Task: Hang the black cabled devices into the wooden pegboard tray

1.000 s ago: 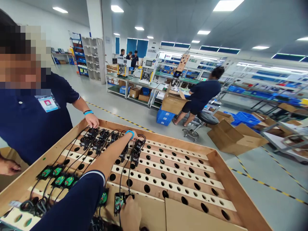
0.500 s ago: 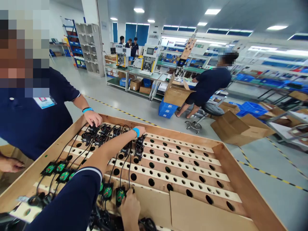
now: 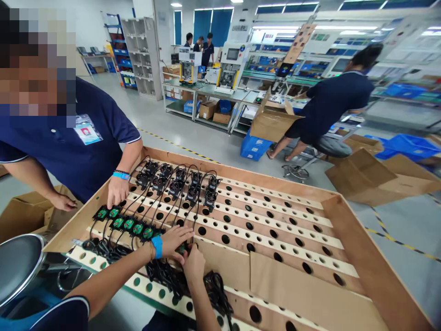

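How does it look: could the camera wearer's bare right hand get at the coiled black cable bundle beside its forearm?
Probably yes: the right hand is close by and nothing seems to cover the bundle, though its fingers are at a partly hidden green circuit board.

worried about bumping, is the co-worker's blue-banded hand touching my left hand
Apart: the head view shows green circuit boards in the gap between your left hand and the co-worker's hand.

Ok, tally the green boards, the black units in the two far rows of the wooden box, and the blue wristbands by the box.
Green boards: 7 visible, one partly hidden between the left hand and right hand
Black units: 10
Blue wristbands: 2
Total: 19
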Tool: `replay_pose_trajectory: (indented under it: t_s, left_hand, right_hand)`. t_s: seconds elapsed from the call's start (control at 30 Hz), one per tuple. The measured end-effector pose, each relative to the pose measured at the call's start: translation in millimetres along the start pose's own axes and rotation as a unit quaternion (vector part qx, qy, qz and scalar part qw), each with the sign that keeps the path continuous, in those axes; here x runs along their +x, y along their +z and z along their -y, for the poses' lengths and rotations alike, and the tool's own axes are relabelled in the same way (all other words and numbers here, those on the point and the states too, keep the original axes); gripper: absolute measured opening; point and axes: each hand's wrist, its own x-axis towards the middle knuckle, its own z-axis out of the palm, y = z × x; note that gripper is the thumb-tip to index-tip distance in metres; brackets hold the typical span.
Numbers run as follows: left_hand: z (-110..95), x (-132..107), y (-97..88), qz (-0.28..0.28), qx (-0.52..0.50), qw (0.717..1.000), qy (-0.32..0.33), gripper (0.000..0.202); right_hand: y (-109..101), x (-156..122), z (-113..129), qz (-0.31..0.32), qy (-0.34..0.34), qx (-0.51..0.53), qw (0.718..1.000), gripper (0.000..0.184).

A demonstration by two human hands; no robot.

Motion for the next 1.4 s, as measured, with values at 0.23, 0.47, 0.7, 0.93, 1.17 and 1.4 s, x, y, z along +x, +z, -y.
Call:
replay_pose_trajectory:
  t_s: [0.23, 0.47, 0.7, 0.93, 1.17, 1.4]
  left_hand:
    - [-20.4, 14.4, 37.1, -0.041, 0.029, 0.999, 0.007, 0.094]
    - [-18.9, 33.6, 69.2, -0.076, 0.089, 0.993, -0.004, 0.073]
    - [-11.3, 35.4, 61.6, -0.077, 0.089, 0.993, 0.014, 0.056]
    - [-2.3, 33.2, 54.0, -0.086, 0.054, 0.992, 0.081, 0.043]
    - [-5.6, 29.0, 49.7, -0.073, 0.071, 0.992, 0.069, 0.055]
    - [-10.0, 24.5, 50.7, -0.070, 0.055, 0.993, 0.077, 0.053]
  right_hand:
    - [-40.1, -49.7, -124.9, -0.166, -0.049, 0.151, 0.973, 0.046]
    - [3.1, -80.1, -188.6, -0.201, -0.121, -0.104, 0.966, 0.083]
    - [-0.3, -72.4, -169.8, -0.198, -0.230, -0.210, 0.929, 0.019]
    - [-37.4, -57.3, -140.4, -0.176, -0.414, -0.245, 0.859, 0.007]
    - [-18.7, -59.0, -158.0, -0.095, -0.428, -0.219, 0.872, 0.029]
    - [12.0, -70.1, -147.6, -0.253, -0.459, -0.195, 0.828, 0.074]
